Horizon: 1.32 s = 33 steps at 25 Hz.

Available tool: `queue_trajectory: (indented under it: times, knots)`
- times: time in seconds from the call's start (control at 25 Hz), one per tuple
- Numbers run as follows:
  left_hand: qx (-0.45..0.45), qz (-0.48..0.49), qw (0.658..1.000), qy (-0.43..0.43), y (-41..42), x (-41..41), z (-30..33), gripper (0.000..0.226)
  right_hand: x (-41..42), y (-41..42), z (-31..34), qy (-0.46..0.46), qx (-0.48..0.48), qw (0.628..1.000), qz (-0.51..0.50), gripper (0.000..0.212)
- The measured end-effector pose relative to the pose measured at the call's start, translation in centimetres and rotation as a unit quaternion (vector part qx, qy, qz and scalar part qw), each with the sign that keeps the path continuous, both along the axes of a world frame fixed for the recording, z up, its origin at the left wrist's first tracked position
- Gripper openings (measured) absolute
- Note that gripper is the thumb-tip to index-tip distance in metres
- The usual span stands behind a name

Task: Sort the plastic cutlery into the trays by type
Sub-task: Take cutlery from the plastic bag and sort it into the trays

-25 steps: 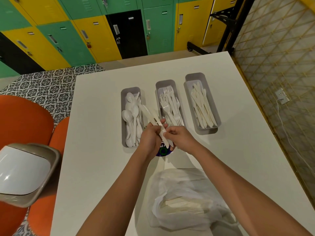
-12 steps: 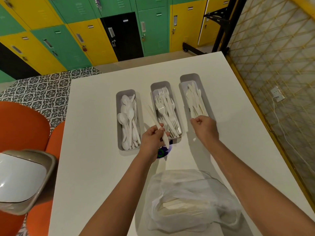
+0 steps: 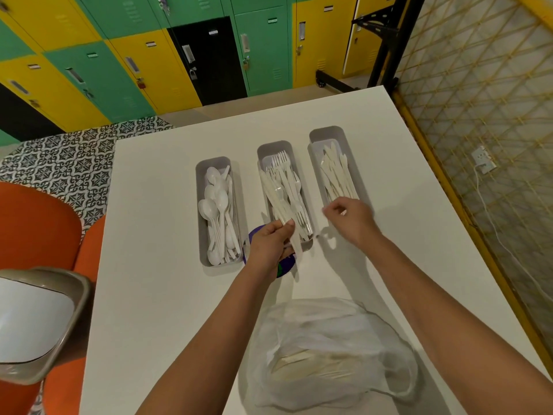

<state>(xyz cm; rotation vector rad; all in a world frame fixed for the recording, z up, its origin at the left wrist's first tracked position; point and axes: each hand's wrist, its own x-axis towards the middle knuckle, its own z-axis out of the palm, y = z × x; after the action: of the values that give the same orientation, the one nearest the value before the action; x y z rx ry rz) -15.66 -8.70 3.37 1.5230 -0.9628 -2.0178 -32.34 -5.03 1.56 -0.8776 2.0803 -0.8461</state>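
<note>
Three grey trays stand side by side on the white table. The left tray (image 3: pixel 201 187) holds white spoons, the middle tray (image 3: pixel 270 148) forks, the right tray (image 3: pixel 326 133) knives. My left hand (image 3: pixel 269 244) grips a bundle of white plastic cutlery (image 3: pixel 276 199) that slants up over the middle tray. My right hand (image 3: pixel 351 218) hovers at the near end of the right tray, fingers loosely curled, with nothing visible in it. A purple object (image 3: pixel 285 265) lies mostly hidden under my left hand.
A thin white plastic bag (image 3: pixel 332 351) with pale contents lies on the table close to me. A bin with a white swing lid (image 3: pixel 33 322) sits on an orange seat (image 3: pixel 36 226) at the left. The table's right edge runs along a yellow lattice wall (image 3: pixel 478 115).
My right hand left the bundle, moved right to the knife tray's near end and now holds nothing visible. My left hand kept the bundle, which now slants over the fork tray.
</note>
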Motion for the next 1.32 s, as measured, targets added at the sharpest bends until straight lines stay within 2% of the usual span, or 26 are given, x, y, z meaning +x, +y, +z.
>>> queue_trajectory:
  times: [0.08, 0.16, 0.24, 0.36, 0.48, 0.68, 0.84, 1.0, 1.16, 1.32]
  knots:
    - [-0.005, 0.004, 1.0, 0.002, -0.1, -0.5, 0.2, 0.018, 1.8, 0.3, 0.9, -0.069, 0.016, 0.994, 0.084, 0.014]
    - [-0.007, 0.004, 1.0, -0.004, -0.2, -0.9, 0.4, 0.012, 2.9, 0.6, 0.9, -0.107, 0.013, 0.989, 0.101, 0.016]
    - [-0.005, -0.002, 1.0, -0.014, -0.4, -1.2, 0.1, 0.01, 3.4, 0.9, 0.6, -0.129, -0.009, 0.988, 0.083, 0.011]
    - [-0.019, -0.011, 0.999, -0.038, -0.4, -1.7, -0.1, 0.02, 3.4, 1.1, 0.5, -0.125, -0.019, 0.989, 0.074, 0.009]
    - [-0.043, -0.021, 0.998, -0.028, -0.2, -2.1, 0.0, 0.009, 2.9, 1.2, 1.1, -0.129, -0.023, 0.99, 0.049, 0.015]
    - [-0.057, -0.021, 0.998, -0.021, -0.2, -3.4, 0.1, 0.006, 2.1, 1.0, 1.4, -0.109, -0.043, 0.993, 0.007, 0.026]
    - [-0.043, -0.027, 0.998, -0.033, -0.5, -4.7, -0.1, 0.006, 0.9, 1.3, 1.1, -0.131, -0.058, 0.988, -0.053, 0.023]
    - [-0.042, -0.078, 0.992, -0.095, -1.0, -6.1, -0.5, 0.009, -1.7, 1.7, 0.5, -0.068, -0.051, 0.989, -0.123, 0.013]
    - [-0.066, -0.153, 0.974, -0.155, -1.9, -7.9, -0.7, 0.01, -4.1, 1.1, -0.1, -0.003, 0.032, 0.996, -0.087, 0.011]
    - [-0.125, -0.172, 0.957, -0.2, -3.4, -10.1, -0.8, 0.012, -5.6, -0.6, -0.5, 0.022, 0.069, 0.993, -0.092, 0.02]
